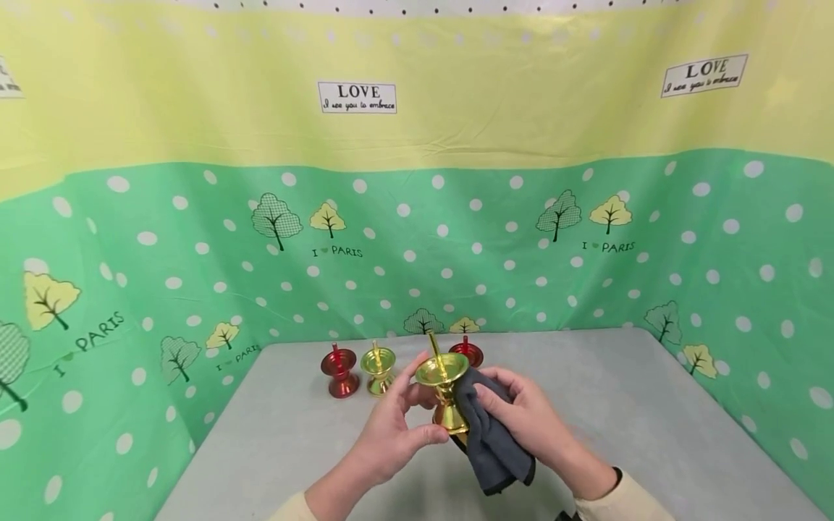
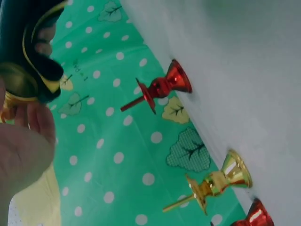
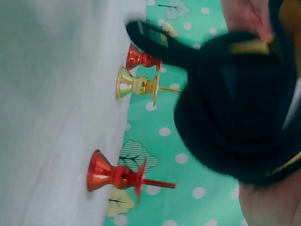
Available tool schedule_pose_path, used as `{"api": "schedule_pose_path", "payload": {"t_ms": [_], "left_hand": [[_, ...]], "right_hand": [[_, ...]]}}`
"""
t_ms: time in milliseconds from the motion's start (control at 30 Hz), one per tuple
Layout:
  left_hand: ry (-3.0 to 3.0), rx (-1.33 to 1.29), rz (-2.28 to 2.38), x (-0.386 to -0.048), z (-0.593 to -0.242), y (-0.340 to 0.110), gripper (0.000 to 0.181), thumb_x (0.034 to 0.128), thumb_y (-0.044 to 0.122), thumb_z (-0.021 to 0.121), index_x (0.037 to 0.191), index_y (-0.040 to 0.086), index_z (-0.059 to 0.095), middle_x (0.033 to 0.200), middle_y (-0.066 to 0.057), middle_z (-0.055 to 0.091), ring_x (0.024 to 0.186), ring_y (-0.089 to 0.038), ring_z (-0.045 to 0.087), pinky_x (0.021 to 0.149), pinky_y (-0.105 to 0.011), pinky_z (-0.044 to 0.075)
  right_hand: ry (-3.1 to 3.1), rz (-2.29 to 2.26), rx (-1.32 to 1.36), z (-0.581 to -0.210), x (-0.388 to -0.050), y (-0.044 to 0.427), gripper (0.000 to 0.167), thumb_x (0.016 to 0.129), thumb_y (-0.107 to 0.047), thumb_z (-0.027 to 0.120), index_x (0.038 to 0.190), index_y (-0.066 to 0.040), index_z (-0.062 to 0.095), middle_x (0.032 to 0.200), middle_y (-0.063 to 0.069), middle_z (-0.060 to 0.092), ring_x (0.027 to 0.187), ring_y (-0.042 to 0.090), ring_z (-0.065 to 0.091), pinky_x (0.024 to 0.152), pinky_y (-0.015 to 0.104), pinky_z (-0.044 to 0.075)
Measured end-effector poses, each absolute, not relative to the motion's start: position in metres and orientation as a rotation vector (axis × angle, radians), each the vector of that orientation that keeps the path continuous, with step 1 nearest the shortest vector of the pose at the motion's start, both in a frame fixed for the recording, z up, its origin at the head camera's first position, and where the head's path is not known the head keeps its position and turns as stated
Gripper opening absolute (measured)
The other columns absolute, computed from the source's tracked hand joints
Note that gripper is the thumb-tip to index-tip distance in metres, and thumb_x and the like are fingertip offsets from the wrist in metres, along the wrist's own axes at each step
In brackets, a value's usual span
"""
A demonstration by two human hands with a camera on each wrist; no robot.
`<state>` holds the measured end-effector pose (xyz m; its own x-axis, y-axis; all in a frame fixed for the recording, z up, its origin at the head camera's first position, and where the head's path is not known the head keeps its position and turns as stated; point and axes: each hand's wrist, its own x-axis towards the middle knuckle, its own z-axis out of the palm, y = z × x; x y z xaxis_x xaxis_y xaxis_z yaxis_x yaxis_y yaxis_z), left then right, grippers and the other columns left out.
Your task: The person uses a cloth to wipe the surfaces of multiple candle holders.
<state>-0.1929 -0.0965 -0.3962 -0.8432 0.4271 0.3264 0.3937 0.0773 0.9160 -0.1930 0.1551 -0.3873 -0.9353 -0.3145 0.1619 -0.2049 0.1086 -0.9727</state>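
Observation:
A shiny gold candle holder [image 1: 448,405] with a spike in its dish is held up above the table, tilted slightly. My left hand [image 1: 397,434] grips it from the left, thumb near the base and fingers behind the stem. In my right hand [image 1: 531,420] is a dark grey cloth [image 1: 491,441], pinched and pressed against the right side of the holder's stem and dish. The left wrist view shows the cloth [image 2: 47,75] beside the left hand [image 2: 23,150]. The right wrist view has the cloth [image 3: 235,108] covering most of the held candle holder.
On the grey table [image 1: 274,441] stand a red candle holder [image 1: 339,376] and a gold candle holder [image 1: 378,369] at the back left. Another red candle holder [image 1: 470,352] is partly hidden behind the held one. A green and yellow patterned curtain [image 1: 417,246] encloses the table.

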Motion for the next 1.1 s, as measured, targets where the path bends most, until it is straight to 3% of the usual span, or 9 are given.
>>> {"api": "schedule_pose_path", "payload": {"t_ms": [233,433,633,733,933,1100], "left_hand": [[2.304,0.722,2.01,-0.193,-0.391,-0.09,0.096,0.0926,0.018,0.081,0.17,0.019,0.024,0.139,-0.015,0.069,0.117,-0.02,0.072,0.105,-0.025,0.056],[2.361,0.712,1.939,-0.189,-0.389,-0.086,0.119,0.0805,0.022,0.094,0.172,0.017,0.018,0.135,-0.008,0.071,0.122,-0.02,0.072,0.107,-0.023,0.054],[2.515,0.725,1.856,-0.186,-0.39,-0.086,0.126,0.0735,0.022,0.099,0.171,0.012,0.019,0.123,-0.004,0.076,0.115,-0.018,0.074,0.105,-0.027,0.057],[2.398,0.734,1.899,-0.186,-0.389,-0.089,0.122,0.0767,0.02,0.097,0.172,0.018,0.02,0.124,-0.006,0.076,0.114,-0.016,0.073,0.105,-0.026,0.056],[2.146,0.715,1.977,-0.191,-0.391,-0.093,0.115,0.0841,0.018,0.092,0.172,0.023,0.018,0.138,-0.012,0.071,0.129,-0.024,0.069,0.11,-0.025,0.053],[2.161,0.653,1.941,-0.195,-0.394,-0.095,0.114,0.0844,0.018,0.093,0.172,0.024,0.019,0.135,-0.012,0.071,0.129,-0.028,0.068,0.112,-0.034,0.054]], "right_hand": [[2.721,-2.032,-0.436,-0.385,-0.176,0.138,0.023,0.1,-0.03,0.077,0.119,-0.016,0.076,0.105,0.008,0.078,0.078,0.011,0.074,0.067,0.03,0.062],[3.009,-1.919,-0.615,-0.389,-0.169,0.13,0.02,0.096,-0.027,0.083,0.114,-0.026,0.077,0.105,0.001,0.08,0.074,0.003,0.071,0.06,0.026,0.059],[3.168,-1.762,-0.824,-0.389,-0.165,0.13,0.02,0.095,-0.025,0.083,0.113,-0.027,0.077,0.1,-0.003,0.081,0.071,-0.003,0.067,0.057,0.02,0.054],[3.013,-1.823,-0.809,-0.387,-0.169,0.136,0.018,0.097,-0.024,0.081,0.115,-0.024,0.077,0.099,-0.001,0.08,0.071,0.0,0.068,0.058,0.023,0.057],[2.729,-1.864,-0.635,-0.384,-0.178,0.145,0.021,0.102,-0.03,0.075,0.118,-0.015,0.076,0.099,0.006,0.078,0.072,0.007,0.071,0.062,0.027,0.059],[3.095,-1.617,-0.964,-0.389,-0.172,0.139,0.018,0.096,-0.029,0.082,0.113,-0.023,0.077,0.095,-0.002,0.081,0.07,-0.004,0.069,0.058,0.019,0.056]]}}
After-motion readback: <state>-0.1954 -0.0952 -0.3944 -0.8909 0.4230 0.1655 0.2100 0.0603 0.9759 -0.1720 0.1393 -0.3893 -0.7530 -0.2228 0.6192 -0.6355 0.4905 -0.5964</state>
